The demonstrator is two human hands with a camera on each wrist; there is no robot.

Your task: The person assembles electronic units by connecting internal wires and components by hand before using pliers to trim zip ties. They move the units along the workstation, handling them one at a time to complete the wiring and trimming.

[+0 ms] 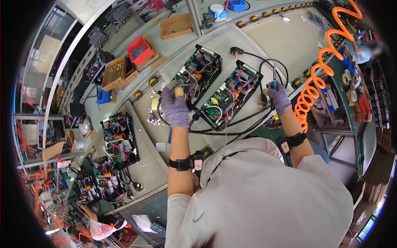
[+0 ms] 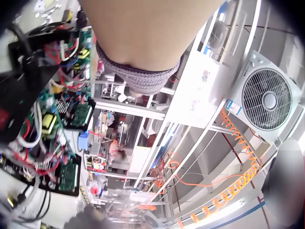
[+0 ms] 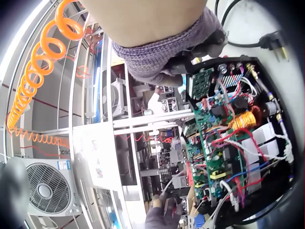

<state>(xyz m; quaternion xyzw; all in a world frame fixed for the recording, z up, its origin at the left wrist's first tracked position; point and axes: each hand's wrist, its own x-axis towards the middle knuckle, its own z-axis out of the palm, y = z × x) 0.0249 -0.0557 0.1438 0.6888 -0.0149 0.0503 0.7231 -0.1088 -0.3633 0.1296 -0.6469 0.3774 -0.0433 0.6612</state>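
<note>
My gloved right hand (image 1: 280,99) grips a screwdriver (image 1: 274,84), its thin metal shaft pointing away from me. In the right wrist view, a black part shows under the same hand's fingers (image 3: 212,45). My gloved left hand (image 1: 174,108) is at the near left side of an open black unit (image 1: 202,68) packed with boards and wires. Its fingertips are right by the wiring; whether they pinch something I cannot tell. Between my hands lies a second open unit (image 1: 231,95). A black power cord with a plug (image 1: 236,51) loops around this unit.
More open units (image 1: 120,140) stand to the left. A red bin (image 1: 139,50) and a cardboard box of small brass-coloured parts (image 1: 115,73) sit beyond the roller edge. An orange coiled hose (image 1: 316,82) hangs at the right. Small loose parts (image 1: 154,117) lie near my left hand.
</note>
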